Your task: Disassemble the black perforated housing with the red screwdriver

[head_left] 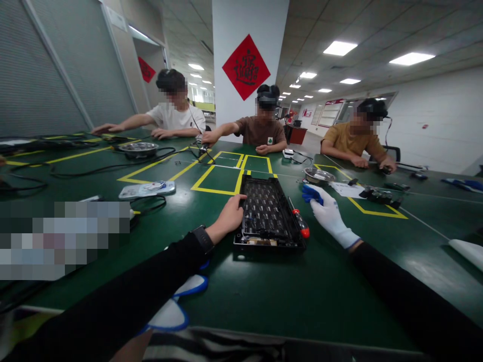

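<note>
Indoor, moderate to dim overall. Light from ceiling panels (340, 48), brightest at far right, blown out to white. Left wall (75, 55) darker. Green tabletop (264, 296) has soft glare at right. Black sleeves (407, 291) lose most detail. Wide-angle stretch toward edges, walls leaning. Far background soft. Pixelated blocks (56, 241) near left, smaller ones over far people (260, 131).

black case (287, 244), red-and-black screwdriver (301, 224)

– Dead ahead of you, a white pillar (251, 17) with a red sign (246, 67)!
– And on your right, a white wall (433, 105), the ceiling (381, 25) dotted with glowing panels (340, 48)!
– Your left? Grey partition (83, 55)!
</note>
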The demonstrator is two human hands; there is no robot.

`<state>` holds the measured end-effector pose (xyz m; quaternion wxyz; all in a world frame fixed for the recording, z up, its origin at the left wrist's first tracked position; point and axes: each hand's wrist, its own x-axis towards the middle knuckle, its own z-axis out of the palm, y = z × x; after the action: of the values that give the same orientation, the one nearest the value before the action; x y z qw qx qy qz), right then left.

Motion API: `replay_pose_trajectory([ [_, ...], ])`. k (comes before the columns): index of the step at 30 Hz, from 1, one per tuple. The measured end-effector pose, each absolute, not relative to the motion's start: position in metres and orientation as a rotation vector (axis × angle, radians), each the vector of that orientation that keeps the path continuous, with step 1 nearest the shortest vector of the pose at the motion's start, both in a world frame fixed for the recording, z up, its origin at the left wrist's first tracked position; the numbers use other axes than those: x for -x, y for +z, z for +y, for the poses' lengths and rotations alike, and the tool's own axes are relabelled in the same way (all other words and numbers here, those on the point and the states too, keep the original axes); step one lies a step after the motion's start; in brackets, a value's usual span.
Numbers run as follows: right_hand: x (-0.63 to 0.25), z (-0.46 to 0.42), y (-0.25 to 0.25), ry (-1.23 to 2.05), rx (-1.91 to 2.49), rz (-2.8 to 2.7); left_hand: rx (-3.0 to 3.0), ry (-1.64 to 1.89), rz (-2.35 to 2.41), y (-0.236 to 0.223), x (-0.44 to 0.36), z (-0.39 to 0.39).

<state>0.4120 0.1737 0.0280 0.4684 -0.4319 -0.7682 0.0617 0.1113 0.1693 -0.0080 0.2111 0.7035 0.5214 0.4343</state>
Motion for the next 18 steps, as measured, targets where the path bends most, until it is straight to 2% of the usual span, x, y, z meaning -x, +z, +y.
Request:
replay_pose_trajectory([
  [2, -0.39, 0.172, 0.042, 0.149, 1.018, -2.004, -1.953, 1.207, 1.451, -0.008, -0.111, 0.169],
  [5, -0.348, 0.175, 0.055, 0.153, 0.87, -2.503, -1.96, 1.2, 1.449, -0.006, -0.111, 0.17],
  [10, -0.295, 0.2, 0.048, -0.225, 0.875, -2.934, -2.007, 1.151, 1.488, -0.004, -0.112, 0.169],
  [14, -0.287, 0.21, 0.042, -0.286, 0.945, -2.992, -2.073, 1.12, 1.496, -0.002, -0.112, 0.168],
  [18, -0.298, 0.195, 0.039, -0.068, 1.045, -2.716, -2.191, 1.151, 1.563, 0.003, -0.112, 0.163],
])
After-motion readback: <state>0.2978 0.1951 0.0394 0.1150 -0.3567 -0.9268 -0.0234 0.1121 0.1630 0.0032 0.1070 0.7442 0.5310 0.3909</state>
